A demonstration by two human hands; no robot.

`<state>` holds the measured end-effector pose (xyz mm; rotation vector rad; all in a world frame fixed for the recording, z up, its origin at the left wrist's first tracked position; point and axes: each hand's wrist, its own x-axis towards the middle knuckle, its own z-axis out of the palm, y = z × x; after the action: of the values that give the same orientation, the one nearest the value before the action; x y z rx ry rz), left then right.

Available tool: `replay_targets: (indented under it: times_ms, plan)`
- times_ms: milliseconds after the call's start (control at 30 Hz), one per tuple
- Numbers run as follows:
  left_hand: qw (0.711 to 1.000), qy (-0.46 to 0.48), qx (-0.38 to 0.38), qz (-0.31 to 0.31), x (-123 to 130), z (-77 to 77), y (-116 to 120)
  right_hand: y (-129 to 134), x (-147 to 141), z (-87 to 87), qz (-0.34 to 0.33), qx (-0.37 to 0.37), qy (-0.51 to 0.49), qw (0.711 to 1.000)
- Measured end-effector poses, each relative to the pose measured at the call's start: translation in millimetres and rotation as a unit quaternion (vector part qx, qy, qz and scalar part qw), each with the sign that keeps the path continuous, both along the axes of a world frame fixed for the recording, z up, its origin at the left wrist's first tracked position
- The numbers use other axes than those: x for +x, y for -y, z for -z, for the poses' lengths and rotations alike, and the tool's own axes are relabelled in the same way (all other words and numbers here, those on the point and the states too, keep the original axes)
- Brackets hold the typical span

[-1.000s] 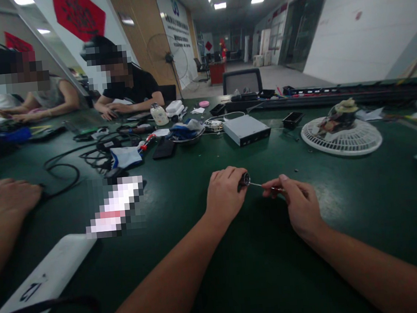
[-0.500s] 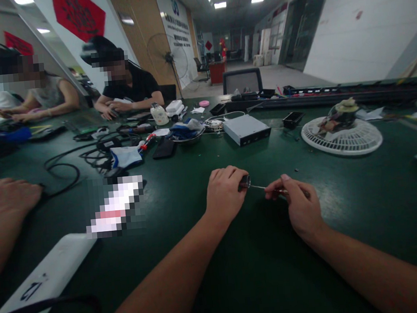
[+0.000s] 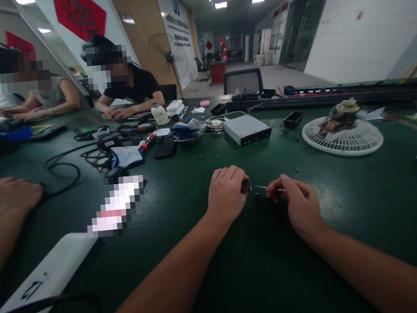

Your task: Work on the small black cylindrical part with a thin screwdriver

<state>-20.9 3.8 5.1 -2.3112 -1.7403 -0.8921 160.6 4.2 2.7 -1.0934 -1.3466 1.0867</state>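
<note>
Near the middle of the green table (image 3: 262,268), my left hand (image 3: 227,190) is wrapped round a small dark cylindrical part (image 3: 246,186), whose end shows past the fingers. To its right my right hand (image 3: 300,199) grips a screwdriver (image 3: 280,190) with a thin metal shaft. The shaft points left at the end of the dark part; whether the tip touches it cannot be made out. A tiny dark piece (image 3: 257,194) lies on the table just below the shaft.
A grey drive box (image 3: 247,129), a bowl with blue cloth (image 3: 187,130) and a white fan grille (image 3: 341,136) stand farther back. Leftward are cables, a phone (image 3: 116,206), a white case (image 3: 40,283) and another person's hand (image 3: 13,195). People sit at the back left.
The end of the dark part has tilted slightly between my hands. A tiny dark piece now shows on the table below the shaft. My hands have hardly moved.
</note>
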Motion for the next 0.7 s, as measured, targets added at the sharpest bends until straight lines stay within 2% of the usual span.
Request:
replay_targets:
  times_ms: [167,467,567,700]
  plan:
    - [1.000,-0.002,0.001,-0.011,0,0.9,0,2,0,0.6,-0.002,0.020,0.010,1.000]
    - [0.996,0.016,-0.030,-0.084,0,4.1,0,1,0,7.0,0.007,0.029,0.048,0.998]
    - [0.994,0.035,-0.040,-0.096,2,4.1,1,2,0,9.3,-0.026,0.055,0.138,0.989]
    - [0.992,0.046,-0.058,-0.100,4,3.1,1,2,0,12.0,-0.087,0.132,0.321,0.934]
